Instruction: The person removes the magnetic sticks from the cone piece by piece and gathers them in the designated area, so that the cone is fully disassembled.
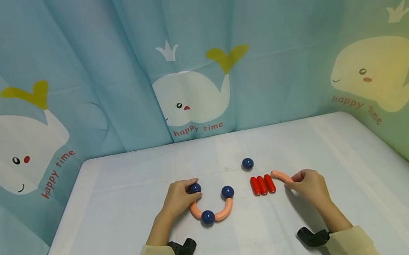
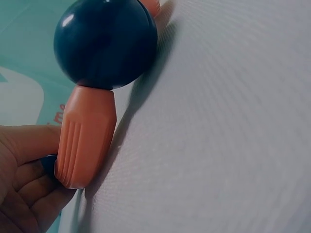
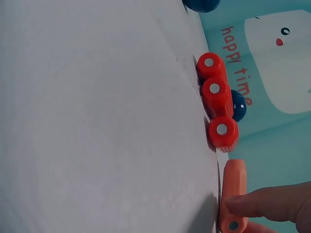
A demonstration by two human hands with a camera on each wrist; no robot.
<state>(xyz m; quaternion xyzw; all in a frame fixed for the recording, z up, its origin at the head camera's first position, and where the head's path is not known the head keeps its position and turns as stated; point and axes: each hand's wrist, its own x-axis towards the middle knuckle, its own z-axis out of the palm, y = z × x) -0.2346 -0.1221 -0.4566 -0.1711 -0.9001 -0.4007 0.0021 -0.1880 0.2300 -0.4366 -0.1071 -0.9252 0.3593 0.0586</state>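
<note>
My left hand (image 1: 179,198) holds a dark blue ball (image 1: 195,188) between thumb and fingers. That ball sits at the left end of a U-shaped chain, where a curved orange rod (image 1: 195,210) runs to a middle blue ball (image 1: 208,217). Another curved orange rod (image 1: 224,211) leads from there to a blue ball (image 1: 227,192) at the right end. My right hand (image 1: 312,186) pinches one end of a loose curved orange rod (image 1: 281,176); in the right wrist view this rod (image 3: 234,179) shows a silvery disc in its end, by the thumb.
Three short red rods (image 1: 263,185) lie side by side, just left of the loose orange rod, with silvery discs in their ends. Behind them rests a single blue ball (image 1: 248,164). A white-covered table (image 1: 132,230) bears everything, and a whale-print curtain (image 1: 117,115) hangs behind it.
</note>
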